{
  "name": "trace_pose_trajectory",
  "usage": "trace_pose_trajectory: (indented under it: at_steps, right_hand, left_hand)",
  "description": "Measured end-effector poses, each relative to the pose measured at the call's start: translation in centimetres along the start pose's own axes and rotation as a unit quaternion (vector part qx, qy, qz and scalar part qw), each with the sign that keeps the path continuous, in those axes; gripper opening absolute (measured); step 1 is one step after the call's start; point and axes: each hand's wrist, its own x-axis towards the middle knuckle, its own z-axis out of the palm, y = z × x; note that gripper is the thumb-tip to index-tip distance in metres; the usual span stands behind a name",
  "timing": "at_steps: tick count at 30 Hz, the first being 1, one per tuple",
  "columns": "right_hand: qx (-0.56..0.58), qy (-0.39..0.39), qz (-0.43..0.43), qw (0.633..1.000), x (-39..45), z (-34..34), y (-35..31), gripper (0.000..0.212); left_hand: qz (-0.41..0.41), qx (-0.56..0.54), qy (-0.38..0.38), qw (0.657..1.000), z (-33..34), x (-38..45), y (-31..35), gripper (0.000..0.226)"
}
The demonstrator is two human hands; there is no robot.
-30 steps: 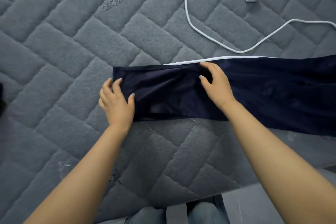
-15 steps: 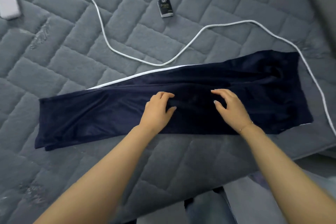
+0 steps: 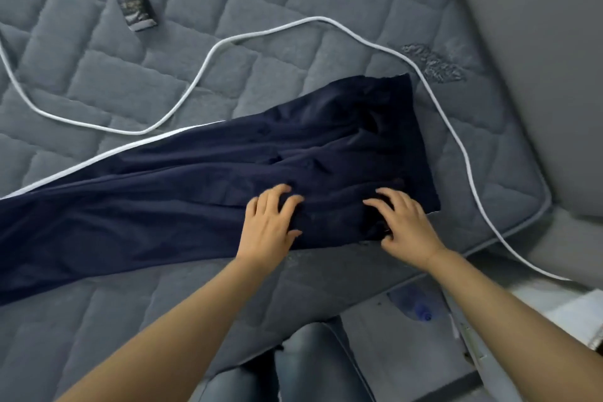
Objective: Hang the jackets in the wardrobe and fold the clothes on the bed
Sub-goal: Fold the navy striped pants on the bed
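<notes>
Navy trousers [image 3: 202,192] near mattress edge [image 3: 509,228]

White cable [image 3: 202,75] loops across bed [image 3: 98,75] at 11 to 3 o'clock, passing just beside trousers [image 3: 195,192] end. Small dark box [image 3: 137,9] at 11 o'clock, well apart. Bare quilt at 7 o'clock, near edge. Bed corner at 3 o'clock.

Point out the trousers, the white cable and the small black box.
trousers [image 3: 182,206]: head view, on the flat leg fabric.
cable [image 3: 208,57]: head view, on the loop's rising stretch.
box [image 3: 137,9]: head view, on its top face.
</notes>
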Motion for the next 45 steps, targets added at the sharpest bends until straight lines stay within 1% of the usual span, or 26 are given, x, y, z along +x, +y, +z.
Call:
trace_pose_trajectory:
  at_steps: [1,3,5,7,8,9,13,15,16,17,18,19,21,22,23,26,28,30,32,34,36,38,39,41,43,45]
  right_hand:
    - [-0.049,-0.016,-0.005,0.999,-0.6,0.9,0.2,0.086]
    - [-0.099,-0.016,0.004,0.995,-1.1,2.2,0.6,0.095]
    - [-0.094,0.042,0.006,0.995,-1.1,2.6,0.8,0.088]
    - [-0.077,0.118,-0.003,0.990,-0.7,2.6,1.2,0.073]
    - [-0.068,0.138,-0.006,0.988,-0.5,2.4,1.5,0.065]
    - [-0.061,0.149,-0.009,0.987,-0.4,2.2,1.7,0.058]
    - [-0.060,0.148,-0.008,0.987,-0.8,0.5,3.0,0.039]
    - [-0.066,0.169,-0.005,0.983,-1.9,-0.4,3.9,0.026]
    - [-0.068,0.178,-0.002,0.982,-2.5,-1.0,4.5,0.025]
    - [-0.069,0.172,0.001,0.983,-3.0,-1.8,4.9,0.034]
    - [-0.070,0.161,-0.009,0.984,-3.3,-2.7,5.3,0.043]
    - [-0.069,0.152,-0.013,0.986,-3.5,-3.8,5.6,0.046]
    - [-0.066,0.144,-0.017,0.987,-3.2,-5.7,6.0,0.042]
    - [-0.062,0.149,-0.021,0.987,-2.7,-6.5,6.1,0.040]
    - [-0.058,0.156,-0.024,0.986,-2.1,-7.6,5.9,0.038]
    - [-0.046,0.155,-0.043,0.986,1.0,-10.4,4.8,0.031]
    - [-0.039,0.161,-0.060,0.984,3.8,-12.1,3.7,0.033]
    - [-0.032,0.186,-0.081,0.979,7.0,-13.5,2.5,0.031]
    - [-0.016,0.186,-0.087,0.979,9.8,-14.2,1.8,0.034]
    - [-0.009,0.161,-0.069,0.984,11.9,-14.3,1.9,0.045]
    - [-0.023,0.135,-0.046,0.990,12.9,-13.8,2.4,0.049]
    - [-0.035,0.121,-0.042,0.991,13.4,-13.1,2.9,0.044]
    - [-0.024,0.132,-0.049,0.990,13.6,-12.9,3.0,0.040]
    - [0.032,0.193,-0.056,0.979,14.2,-12.8,3.0,0.035]
    - [0.083,0.240,-0.036,0.967,15.1,-13.3,2.9,0.035]
    - [0.073,0.199,-0.019,0.977,16.2,-14.1,3.1,0.043]
  left_hand:
    - [-0.006,0.002,-0.032,0.999,0.7,-1.2,0.2,0.076]
    - [-0.045,0.016,-0.092,0.995,1.8,-3.4,-0.4,0.078]
    - [-0.080,0.028,-0.083,0.993,2.6,-4.5,-1.4,0.065]
    - [-0.081,0.022,-0.045,0.995,2.9,-4.2,-1.9,0.034]
    - [-0.082,0.009,-0.043,0.996,2.7,-3.8,-2.0,0.020]
    - [-0.086,-0.011,-0.056,0.995,2.5,-3.4,-2.0,0.015]
    - [-0.024,-0.087,-0.166,0.982,0.7,-4.0,0.2,0.019]
    - [0.008,-0.109,-0.197,0.974,-0.2,-5.3,2.2,0.018]
    - [0.014,-0.121,-0.204,0.971,-0.7,-5.7,3.2,0.018]
    - [0.011,-0.143,-0.205,0.968,-1.2,-6.0,4.0,0.021]
    - [0.001,-0.175,-0.207,0.962,-1.9,-5.9,4.6,0.027]
    - [-0.016,-0.209,-0.219,0.953,-2.8,-5.7,4.9,0.037]
    - [-0.032,-0.233,-0.249,0.939,-4.5,-4.8,5.0,0.060]
    - [-0.028,-0.224,-0.253,0.941,-5.3,-4.2,4.8,0.065]
    - [-0.024,-0.218,-0.250,0.943,-6.1,-3.3,4.4,0.060]
    - [-0.057,-0.270,-0.245,0.930,-8.7,-0.2,1.6,0.019]
    - [-0.086,-0.307,-0.252,0.914,-11.2,2.2,-1.2,0.024]
    - [-0.122,-0.289,-0.228,0.922,-13.0,4.5,-4.1,0.037]
    - [-0.148,-0.161,-0.180,0.959,-13.2,6.6,-7.0,0.047]
    - [-0.166,-0.065,-0.127,0.976,-12.1,8.2,-9.1,0.038]
    - [-0.200,-0.062,-0.092,0.974,-10.6,9.0,-10.4,0.021]
    - [-0.216,-0.072,-0.063,0.972,-9.3,9.3,-10.9,0.022]
    - [-0.212,-0.088,-0.043,0.972,-8.7,9.4,-10.8,0.025]
    - [-0.180,-0.140,0.005,0.974,-8.0,9.8,-10.0,0.036]
    - [-0.144,-0.181,0.038,0.972,-7.6,10.4,-9.0,0.039]
    - [-0.126,-0.192,0.046,0.972,-7.1,11.3,-8.2,0.038]
